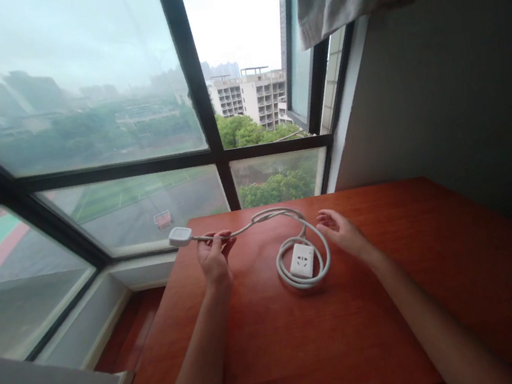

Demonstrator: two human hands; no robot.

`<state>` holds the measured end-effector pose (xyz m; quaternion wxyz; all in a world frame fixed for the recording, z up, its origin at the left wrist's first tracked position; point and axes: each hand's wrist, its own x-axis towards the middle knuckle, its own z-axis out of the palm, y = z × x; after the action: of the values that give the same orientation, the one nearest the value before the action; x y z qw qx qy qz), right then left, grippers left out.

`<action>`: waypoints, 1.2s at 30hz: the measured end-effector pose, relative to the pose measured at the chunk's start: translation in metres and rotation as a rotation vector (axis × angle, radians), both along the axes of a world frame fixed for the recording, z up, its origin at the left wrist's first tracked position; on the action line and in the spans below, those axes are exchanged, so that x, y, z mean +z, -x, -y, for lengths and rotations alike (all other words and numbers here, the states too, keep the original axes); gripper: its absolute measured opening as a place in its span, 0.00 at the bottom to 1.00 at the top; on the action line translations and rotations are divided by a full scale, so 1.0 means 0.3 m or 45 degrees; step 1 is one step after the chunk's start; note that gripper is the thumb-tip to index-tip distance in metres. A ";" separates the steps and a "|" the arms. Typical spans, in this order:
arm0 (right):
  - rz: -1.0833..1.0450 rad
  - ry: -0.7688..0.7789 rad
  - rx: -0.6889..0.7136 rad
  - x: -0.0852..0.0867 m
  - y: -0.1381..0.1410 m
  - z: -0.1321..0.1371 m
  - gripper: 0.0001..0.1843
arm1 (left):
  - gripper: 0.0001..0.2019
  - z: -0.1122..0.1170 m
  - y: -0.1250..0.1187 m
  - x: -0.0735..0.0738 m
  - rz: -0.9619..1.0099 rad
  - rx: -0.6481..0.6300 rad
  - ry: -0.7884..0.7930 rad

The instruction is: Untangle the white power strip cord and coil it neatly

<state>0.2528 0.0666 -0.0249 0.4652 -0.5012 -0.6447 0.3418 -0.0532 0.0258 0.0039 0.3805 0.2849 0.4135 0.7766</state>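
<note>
The red-brown wooden table [322, 349] bears a pale grey cable [302, 284], looped around a white rectangular socket [302, 261] but uncoiled where the left hand [215, 263] pinches it, right hand [345, 234] loosely spread.

Daylight enters through the window [203, 97], sky [234, 15] blown white, right wall [442, 87] dim

A reddish-brown wooden table [270, 350] with a smooth, faintly shiny top and straight edges carries the things. On it, around the middle of its far half, lies a loosely coiled pale cord [301, 286]. A white socket [301, 261] sits within the loops, slightly turned, its dark slots facing up.
</note>
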 end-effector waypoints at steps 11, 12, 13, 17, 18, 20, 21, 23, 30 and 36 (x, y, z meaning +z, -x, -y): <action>0.570 -0.362 0.458 0.242 0.284 -0.202 0.14 | 0.13 -0.002 0.006 0.000 0.215 -0.111 -0.020; 0.565 -0.308 0.469 0.245 0.294 -0.212 0.14 | 0.13 -0.002 0.002 -0.001 0.151 -0.094 -0.033; 0.530 -0.251 0.472 0.247 0.299 -0.219 0.15 | 0.13 -0.002 -0.001 -0.002 0.061 -0.066 -0.046; 0.222 0.016 0.499 0.257 0.294 -0.223 0.14 | 0.08 0.003 -0.010 -0.018 -0.602 0.086 -0.063; 0.150 0.083 0.506 0.262 0.289 -0.220 0.14 | 0.08 0.007 -0.010 -0.023 -0.823 0.122 -0.046; 0.043 0.191 0.514 0.274 0.278 -0.212 0.14 | 0.08 0.018 -0.009 -0.026 -1.261 0.191 -0.009; 0.009 0.228 0.520 0.279 0.272 -0.208 0.14 | 0.08 0.025 -0.009 -0.024 -1.458 0.206 -0.012; -0.026 0.282 0.542 0.288 0.259 -0.199 0.14 | 0.11 0.041 -0.010 -0.011 -1.777 0.140 -0.099; -0.072 0.359 0.638 0.302 0.217 -0.171 0.16 | 0.16 0.070 -0.046 0.042 -2.236 -0.217 -0.343; 0.056 0.295 0.719 0.334 0.219 -0.127 0.17 | 0.14 0.071 -0.086 0.030 -2.389 -0.320 -0.251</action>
<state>0.1871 0.1048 0.0753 0.2775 -0.3591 -0.7251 0.5180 -0.0274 0.0045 0.0131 -0.0517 0.8653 0.4494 0.2160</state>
